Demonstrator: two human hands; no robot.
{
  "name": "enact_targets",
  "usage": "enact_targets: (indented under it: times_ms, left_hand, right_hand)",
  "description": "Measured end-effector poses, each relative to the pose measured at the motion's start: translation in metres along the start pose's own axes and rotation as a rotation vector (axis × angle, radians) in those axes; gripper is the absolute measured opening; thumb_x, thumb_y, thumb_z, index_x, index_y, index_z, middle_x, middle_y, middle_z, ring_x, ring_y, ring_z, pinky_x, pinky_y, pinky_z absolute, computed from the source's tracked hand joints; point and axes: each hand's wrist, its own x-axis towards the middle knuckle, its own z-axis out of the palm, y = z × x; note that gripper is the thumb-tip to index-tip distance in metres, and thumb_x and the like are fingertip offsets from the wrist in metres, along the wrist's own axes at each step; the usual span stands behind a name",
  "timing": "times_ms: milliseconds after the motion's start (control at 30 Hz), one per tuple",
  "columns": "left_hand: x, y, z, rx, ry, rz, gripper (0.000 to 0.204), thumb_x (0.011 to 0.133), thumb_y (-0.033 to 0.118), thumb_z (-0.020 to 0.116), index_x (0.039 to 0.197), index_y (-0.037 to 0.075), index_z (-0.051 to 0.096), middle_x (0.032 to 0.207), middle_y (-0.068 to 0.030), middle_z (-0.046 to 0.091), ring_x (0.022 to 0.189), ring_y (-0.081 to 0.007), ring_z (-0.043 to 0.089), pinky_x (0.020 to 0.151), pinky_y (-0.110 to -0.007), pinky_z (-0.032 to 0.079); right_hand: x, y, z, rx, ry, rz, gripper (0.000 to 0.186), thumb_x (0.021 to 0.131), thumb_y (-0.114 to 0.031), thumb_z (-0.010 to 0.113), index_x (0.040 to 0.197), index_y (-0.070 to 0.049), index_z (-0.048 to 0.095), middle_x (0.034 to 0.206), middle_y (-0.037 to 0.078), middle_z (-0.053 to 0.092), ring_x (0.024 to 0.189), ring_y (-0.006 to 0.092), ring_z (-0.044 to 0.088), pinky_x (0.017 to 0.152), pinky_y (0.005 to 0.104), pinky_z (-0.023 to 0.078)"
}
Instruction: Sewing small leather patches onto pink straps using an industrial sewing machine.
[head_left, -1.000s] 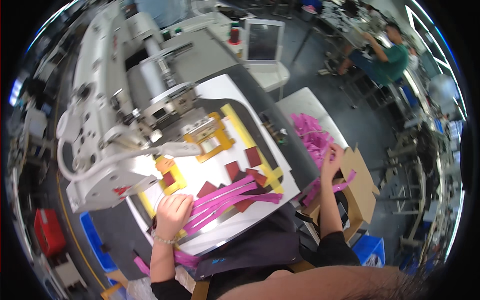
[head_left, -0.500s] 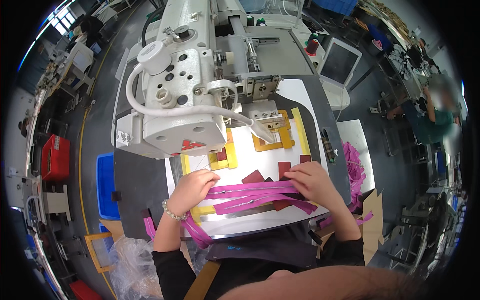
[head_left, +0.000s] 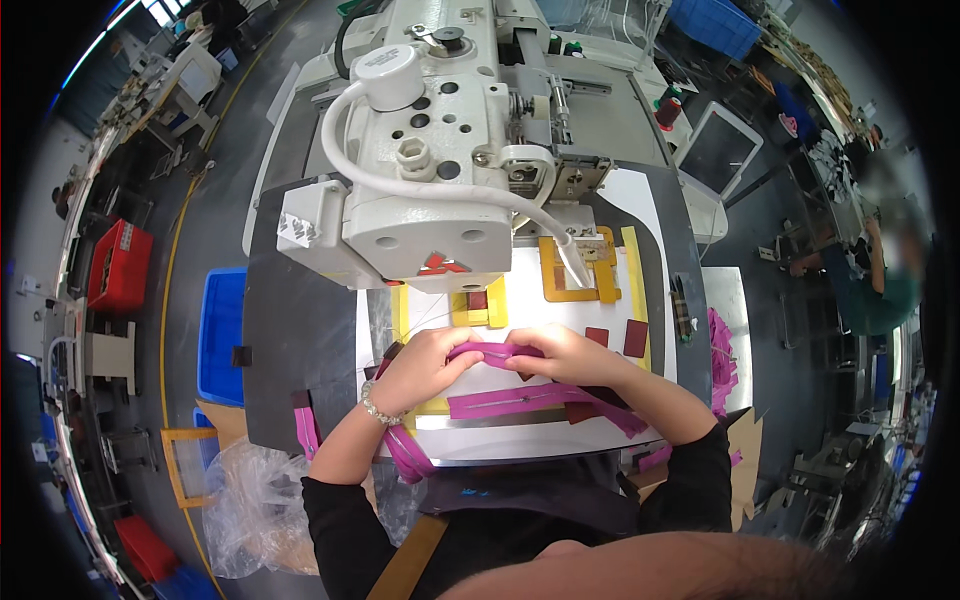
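Observation:
A magenta zipper (head_left: pixel 492 352) is pinched between my two hands in front of the sewing machine head (head_left: pixel 430 230). My left hand (head_left: pixel 428 366), with a beaded bracelet at its wrist, is closed on the zipper's left part. Close by, my right hand (head_left: pixel 562 356) grips it with fingers and thumb. A second magenta zipper (head_left: pixel 520 401) lies flat just nearer to me. Small dark red patches (head_left: pixel 636 338) lie on the white sheet (head_left: pixel 520 325), some partly hidden by my right hand and the zippers. More magenta zipper tape (head_left: pixel 408 456) hangs over the table edge below my left wrist.
Yellow-edged clamp frames (head_left: pixel 551 270) sit beneath the machine. A blue bin (head_left: pixel 221 335) stands left of the table, and a cardboard box (head_left: pixel 742 450) with magenta tape is at the right. A tablet-like screen (head_left: pixel 718 148) stands behind. A co-worker (head_left: pixel 895 270) is at the far right.
My hands have come closer together, the right one moving left along the upper zipper, which now bunches between them. The second zipper stays lying in front. The head view has shifted slightly.

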Motion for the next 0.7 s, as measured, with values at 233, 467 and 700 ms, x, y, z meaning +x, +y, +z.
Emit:
enact_targets:
  times_ms: [233, 467, 700]
  left_hand:
    - [0.001, -0.009, 0.001, -0.128, 0.185, -0.072, 0.023, 0.088, 0.008, 0.055, 0.11, 0.004, 0.056, 0.076, -0.0091, 0.063, 0.065, -0.0196, 0.064, 0.061, -0.03, 0.049]
    - [0.001, -0.015, 0.008, 0.29, 0.319, 0.057, 0.014, 0.084, 0.011, 0.065, 0.096, 0.005, 0.061, 0.076, -0.0068, 0.065, 0.063, -0.0161, 0.065, 0.057, -0.026, 0.051]
    - [0.005, -0.019, 0.012, 0.552, 0.425, 0.251, 0.01, 0.079, 0.015, 0.069, 0.084, 0.009, 0.064, 0.073, -0.0034, 0.062, 0.065, -0.0182, 0.061, 0.056, -0.029, 0.048]
  right_hand:
    - [-0.005, 0.011, -0.037, -0.157, 0.298, 0.003, 0.024, 0.091, -0.022, 0.058, 0.108, -0.005, 0.061, 0.081, 0.003, 0.062, 0.078, 0.0113, 0.059, 0.073, 0.0256, 0.045]
    - [0.01, 0.027, -0.057, -0.251, 0.338, -0.11, 0.025, 0.091, -0.02, 0.057, 0.111, -0.005, 0.062, 0.092, 0.005, 0.066, 0.084, 0.0134, 0.06, 0.08, 0.0282, 0.046]
    - [0.027, 0.024, -0.06, -0.195, 0.306, -0.184, 0.029, 0.086, -0.026, 0.063, 0.11, -0.011, 0.067, 0.11, 0.011, 0.061, 0.104, 0.0248, 0.057, 0.091, 0.0346, 0.043]
